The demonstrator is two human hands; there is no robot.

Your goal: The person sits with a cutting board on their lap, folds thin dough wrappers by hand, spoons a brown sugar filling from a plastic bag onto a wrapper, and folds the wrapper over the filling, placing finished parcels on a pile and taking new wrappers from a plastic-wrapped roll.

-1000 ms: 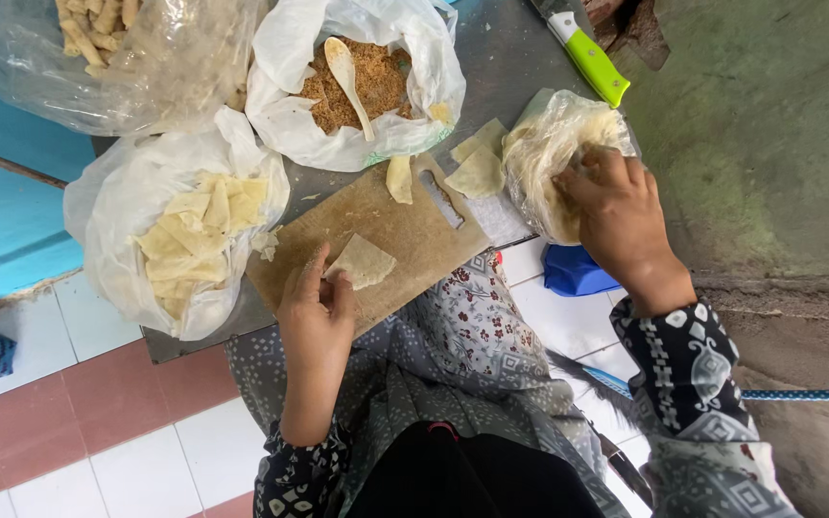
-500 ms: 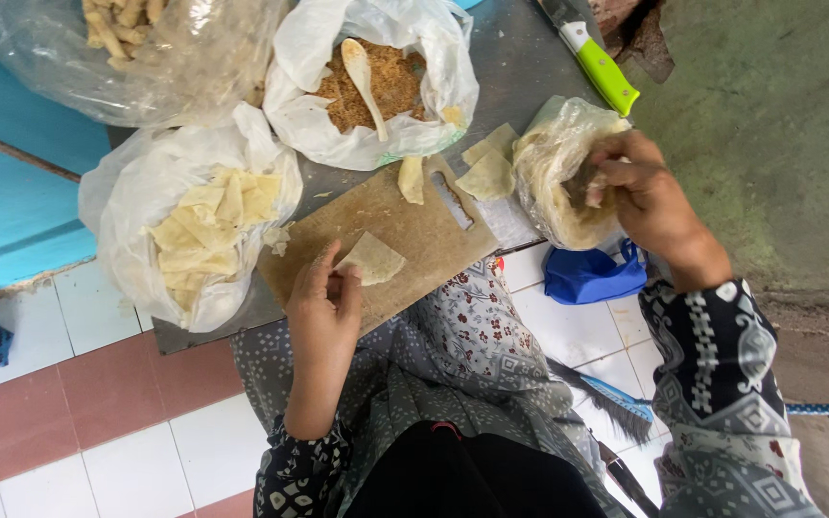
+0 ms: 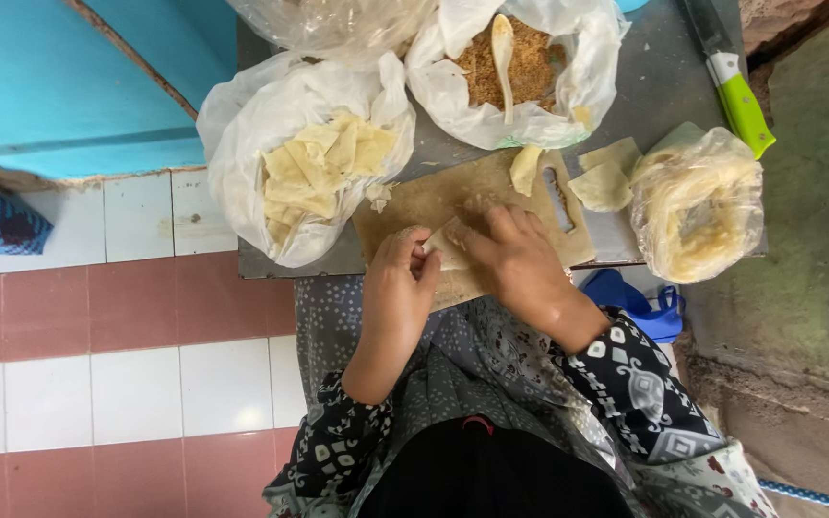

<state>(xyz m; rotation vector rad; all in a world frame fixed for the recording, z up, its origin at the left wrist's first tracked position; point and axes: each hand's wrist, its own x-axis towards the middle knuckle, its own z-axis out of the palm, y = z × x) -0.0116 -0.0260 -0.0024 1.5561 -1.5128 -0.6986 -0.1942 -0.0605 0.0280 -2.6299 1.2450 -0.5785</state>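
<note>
Head view looks straight down on both hands meeting over a wooden board at the near edge of a grey table. Left hand pinches one end of a pale wrapper between thumb and fingertips; right hand lies palm down across the other end, fingers curled close and pressing. To my eye the fold will come out neat if the left pinch stays firm while the right rolls evenly, keeping the edges square. Both wrists are bent down, forearms coming up from the lap. Beyond the board, a bag of folded pieces sits left, a bag of wrappers right, and farther off a bag of brown filling with a spoon, and a green-handled knife.
</note>
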